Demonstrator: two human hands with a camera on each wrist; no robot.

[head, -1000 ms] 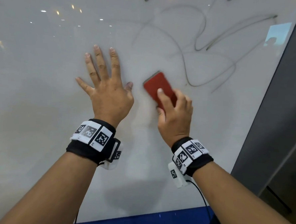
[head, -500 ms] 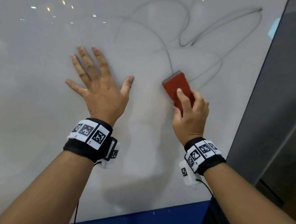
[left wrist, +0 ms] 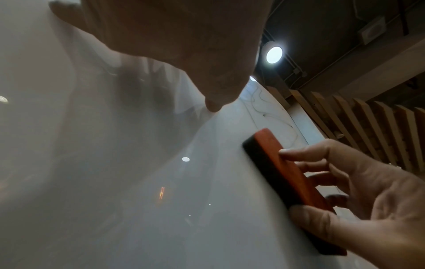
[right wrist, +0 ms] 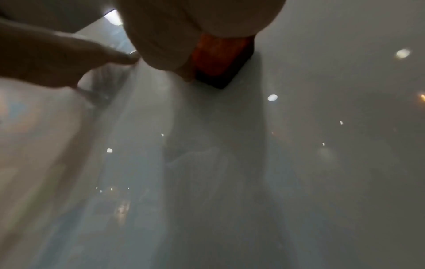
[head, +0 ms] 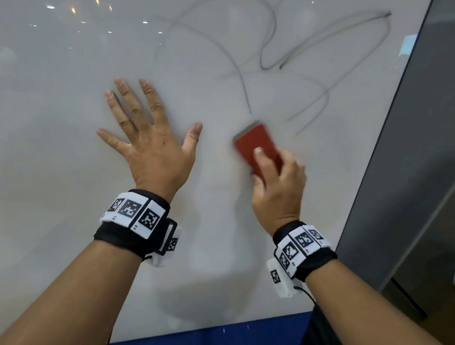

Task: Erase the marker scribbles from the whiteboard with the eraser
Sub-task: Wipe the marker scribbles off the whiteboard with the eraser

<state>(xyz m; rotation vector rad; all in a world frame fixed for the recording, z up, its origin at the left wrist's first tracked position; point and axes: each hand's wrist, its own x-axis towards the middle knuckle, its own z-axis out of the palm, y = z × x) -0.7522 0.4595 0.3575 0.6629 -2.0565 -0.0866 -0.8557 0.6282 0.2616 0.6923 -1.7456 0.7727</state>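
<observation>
A white whiteboard (head: 62, 162) fills the head view, with grey marker scribbles (head: 294, 59) looping across its upper right. My right hand (head: 276, 180) grips a red eraser (head: 254, 144) with a dark felt underside and holds it flat against the board just below the lowest scribble lines. In the left wrist view the eraser (left wrist: 282, 174) is edge-on, fingers (left wrist: 306, 154) over its back and thumb at its lower end. My left hand (head: 146, 132) lies flat on the board with fingers spread, to the left of the eraser (right wrist: 218, 61).
The board's dark right edge (head: 376, 160) borders a grey panel (head: 436, 131). A blue strip (head: 211, 339) runs under the board's bottom edge. Ceiling lights (left wrist: 273, 54) and wooden slats (left wrist: 368, 123) show in the left wrist view.
The eraser went right and up into the lower scribble lines, then back down-left. The curve that ran beside it is wiped away. My left hand stayed flat on the board.
</observation>
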